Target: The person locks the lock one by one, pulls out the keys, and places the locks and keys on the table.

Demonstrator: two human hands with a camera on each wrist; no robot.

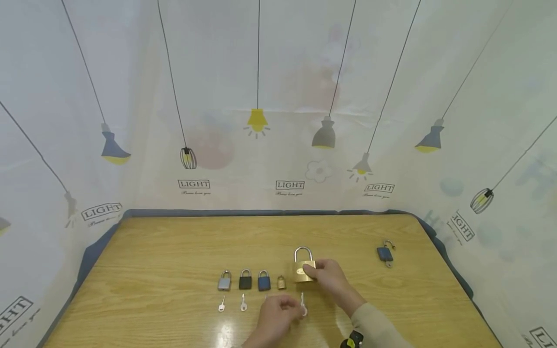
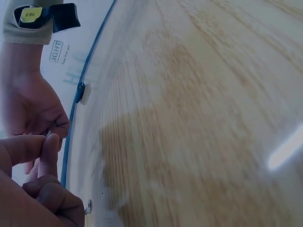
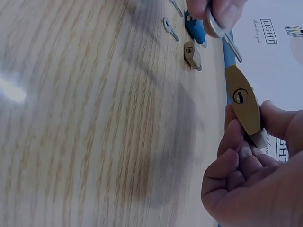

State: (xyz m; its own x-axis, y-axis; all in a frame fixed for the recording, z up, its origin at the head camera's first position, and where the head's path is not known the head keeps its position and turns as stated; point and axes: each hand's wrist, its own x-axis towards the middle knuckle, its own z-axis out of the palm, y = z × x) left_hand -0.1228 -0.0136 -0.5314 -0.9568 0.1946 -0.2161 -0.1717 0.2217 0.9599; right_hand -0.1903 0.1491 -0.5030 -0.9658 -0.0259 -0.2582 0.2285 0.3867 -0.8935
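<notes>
My right hand (image 1: 332,280) grips a large brass padlock (image 1: 300,276) by its right side, thumb across the front, with the shackle pointing away from me. In the right wrist view, the underside of this padlock, with its keyhole (image 3: 239,96), faces the camera. Between thumb and fingertips, my left hand (image 1: 276,316) pinches a silver key (image 1: 303,305) by its head. The key's blade (image 3: 233,48) points toward the padlock and stands apart from the keyhole. In the left wrist view, the fingers (image 2: 49,153) hide most of the key.
Left of the brass padlock stand a silver padlock (image 1: 224,283), a black padlock (image 1: 245,282), a blue padlock (image 1: 264,282) and a small brass padlock (image 1: 281,283). Keys (image 1: 222,304) lie before them. At the far right lies another blue padlock (image 1: 385,254), shackle open, key inserted.
</notes>
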